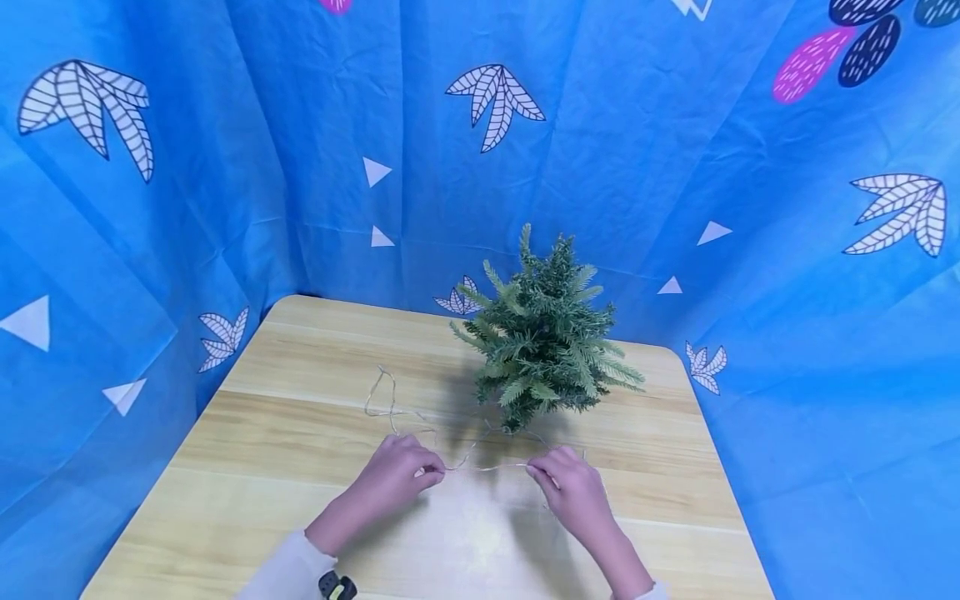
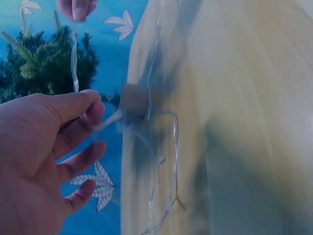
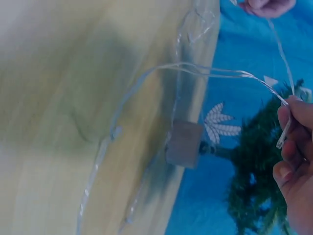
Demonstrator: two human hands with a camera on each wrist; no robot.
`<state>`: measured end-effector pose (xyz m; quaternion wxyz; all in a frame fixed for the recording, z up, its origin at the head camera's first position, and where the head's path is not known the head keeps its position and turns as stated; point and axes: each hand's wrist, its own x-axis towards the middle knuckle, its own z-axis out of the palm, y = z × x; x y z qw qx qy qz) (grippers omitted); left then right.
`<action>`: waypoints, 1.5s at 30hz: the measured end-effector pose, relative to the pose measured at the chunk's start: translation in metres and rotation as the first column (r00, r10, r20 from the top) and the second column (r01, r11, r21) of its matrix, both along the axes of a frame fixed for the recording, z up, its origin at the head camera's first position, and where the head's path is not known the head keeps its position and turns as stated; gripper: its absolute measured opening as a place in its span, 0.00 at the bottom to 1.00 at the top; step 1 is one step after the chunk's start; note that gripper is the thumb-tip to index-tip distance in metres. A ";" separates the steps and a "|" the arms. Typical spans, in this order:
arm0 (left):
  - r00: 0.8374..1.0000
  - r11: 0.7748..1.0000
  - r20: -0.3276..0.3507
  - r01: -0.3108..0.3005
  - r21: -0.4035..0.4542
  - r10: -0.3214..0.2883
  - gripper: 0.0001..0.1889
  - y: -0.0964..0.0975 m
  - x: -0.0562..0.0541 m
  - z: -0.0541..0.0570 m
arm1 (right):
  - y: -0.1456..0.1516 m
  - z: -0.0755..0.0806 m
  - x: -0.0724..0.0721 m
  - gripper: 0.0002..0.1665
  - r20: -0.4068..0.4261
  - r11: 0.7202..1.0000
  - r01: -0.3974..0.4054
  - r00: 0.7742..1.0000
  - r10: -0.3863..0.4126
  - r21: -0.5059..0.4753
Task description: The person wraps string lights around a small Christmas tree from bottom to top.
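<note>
A clear, thin string of fairy lights (image 1: 504, 467) runs between my two hands. My left hand (image 1: 396, 477) pinches it between thumb and forefinger; in the left wrist view the other fingers of the left hand (image 2: 54, 132) are spread loosely. My right hand (image 1: 573, 492) pinches another stretch, and a short doubled end pokes out below the fingertips in the right wrist view. Just beyond the hands stands a small artificial Christmas tree (image 1: 546, 342), upright on a square block base (image 3: 184, 144). More of the wire (image 2: 175, 142) lies loose on the table around that base.
A loop of wire (image 1: 390, 412) lies left of the tree on the light wooden table (image 1: 285, 433). Blue patterned curtain (image 1: 322, 150) hangs behind the table and along both sides. A dark watch (image 1: 337, 586) is worn at the left sleeve.
</note>
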<state>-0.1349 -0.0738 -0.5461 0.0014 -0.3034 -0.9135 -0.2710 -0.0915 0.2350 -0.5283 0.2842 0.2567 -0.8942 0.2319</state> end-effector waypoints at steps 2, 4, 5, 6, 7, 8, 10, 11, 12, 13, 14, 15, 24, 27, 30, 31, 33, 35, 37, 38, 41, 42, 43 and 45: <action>1.000 1.000 -0.013 -0.015 -0.003 0.015 0.04 -0.003 -0.002 0.001 | 0.004 0.004 0.000 0.09 -0.018 1.000 0.007 1.000 -0.007 -0.005; 0.999 1.000 -0.035 -0.028 -0.007 0.028 0.03 -0.006 -0.004 0.002 | 0.007 0.007 0.000 0.09 -0.027 1.000 0.004 1.000 -0.005 -0.014; 0.998 0.999 -0.049 -0.034 -0.011 0.033 0.03 -0.006 -0.005 0.003 | 0.008 0.009 0.000 0.09 -0.031 1.000 0.003 1.000 -0.004 -0.019; 0.997 0.999 -0.060 -0.041 -0.015 0.040 0.03 -0.007 -0.007 0.004 | 0.009 0.011 0.000 0.08 -0.033 1.000 0.005 0.999 -0.006 -0.021; 0.997 0.999 -0.069 -0.045 -0.016 0.044 0.03 -0.007 -0.008 0.004 | 0.010 0.013 0.000 0.07 -0.036 1.000 0.006 0.999 -0.007 -0.025; 0.996 0.999 -0.075 -0.049 -0.019 0.048 0.03 -0.008 -0.009 0.005 | 0.011 0.015 0.001 0.06 -0.039 1.000 0.006 0.999 -0.007 -0.029; 0.994 0.998 -0.094 -0.057 -0.020 0.055 0.05 -0.009 -0.010 0.005 | 0.013 0.020 0.001 0.04 -0.050 0.999 0.009 0.999 -0.011 -0.037; 0.993 0.998 -0.099 -0.061 -0.021 0.059 0.05 -0.010 -0.011 0.006 | 0.014 0.022 0.001 0.04 -0.053 0.999 0.011 0.999 -0.013 -0.044; 0.992 0.997 -0.104 -0.068 -0.023 0.065 0.05 -0.011 -0.012 0.006 | 0.015 0.025 0.001 0.05 -0.060 0.999 0.013 0.998 -0.016 -0.049; 0.991 0.997 -0.111 -0.071 -0.020 0.069 0.05 -0.012 -0.013 0.006 | 0.016 0.027 0.001 0.06 -0.065 0.998 0.014 0.998 -0.018 -0.058; 0.990 0.997 -0.117 -0.077 -0.019 0.074 0.05 -0.013 -0.013 0.007 | 0.017 0.029 0.001 0.06 -0.068 0.998 0.018 0.997 -0.022 -0.062; 0.989 0.996 -0.123 -0.082 -0.017 0.079 0.05 -0.014 -0.014 0.008 | 0.019 0.031 0.002 0.07 -0.072 0.997 0.023 0.997 -0.028 -0.067; 0.973 0.990 -0.185 -0.138 0.013 0.138 0.04 -0.021 -0.025 0.007 | 0.028 0.045 0.005 0.09 -0.071 0.992 0.052 0.996 -0.060 -0.117; 0.969 0.987 -0.186 -0.161 0.015 0.161 0.04 -0.025 -0.029 0.006 | 0.030 0.050 0.007 0.08 -0.080 0.988 0.057 0.994 -0.069 -0.141; 0.963 0.982 -0.196 -0.187 0.008 0.185 0.04 -0.028 -0.032 0.005 | 0.032 0.055 0.008 0.07 -0.107 0.984 0.050 0.992 -0.069 -0.170; 0.961 0.981 -0.200 -0.194 0.005 0.191 0.04 -0.029 -0.033 0.005 | 0.033 0.057 0.008 0.07 -0.120 0.983 0.046 0.990 -0.068 -0.179; 0.957 0.978 -0.209 -0.207 -0.001 0.203 0.05 -0.031 -0.035 0.005 | 0.034 0.060 0.009 0.06 -0.147 0.980 0.037 0.987 -0.066 -0.193; 0.956 0.977 -0.208 -0.213 0.004 0.209 0.06 -0.032 -0.037 0.006 | 0.035 0.062 0.009 0.05 -0.170 0.978 0.029 0.983 -0.065 -0.205; 0.954 0.976 -0.209 -0.217 0.006 0.214 0.06 -0.033 -0.038 0.007 | 0.035 0.065 0.009 0.05 -0.188 0.976 0.023 0.980 -0.064 -0.215; 0.954 0.976 -0.209 -0.219 0.009 0.216 0.06 -0.033 -0.039 0.007 | 0.035 0.066 0.010 0.05 -0.197 0.976 0.020 0.978 -0.064 -0.219; 0.950 0.973 -0.215 -0.231 0.011 0.228 0.07 -0.034 -0.041 0.008 | 0.036 0.069 0.010 0.07 -0.225 0.971 0.002 0.973 -0.057 -0.238; 0.947 0.971 -0.221 -0.238 0.010 0.234 0.07 -0.033 -0.042 0.008 | 0.036 0.070 0.010 0.09 -0.233 0.969 -0.005 0.971 -0.055 -0.247; 0.944 0.969 -0.223 -0.246 0.011 0.243 0.06 -0.033 -0.043 0.008 | 0.037 0.071 0.010 0.10 -0.242 0.966 -0.012 0.969 -0.053 -0.258; 0.938 0.964 -0.229 -0.266 0.013 0.262 0.06 -0.033 -0.045 0.008 | 0.038 0.073 0.011 0.11 -0.261 0.958 -0.030 0.964 -0.047 -0.285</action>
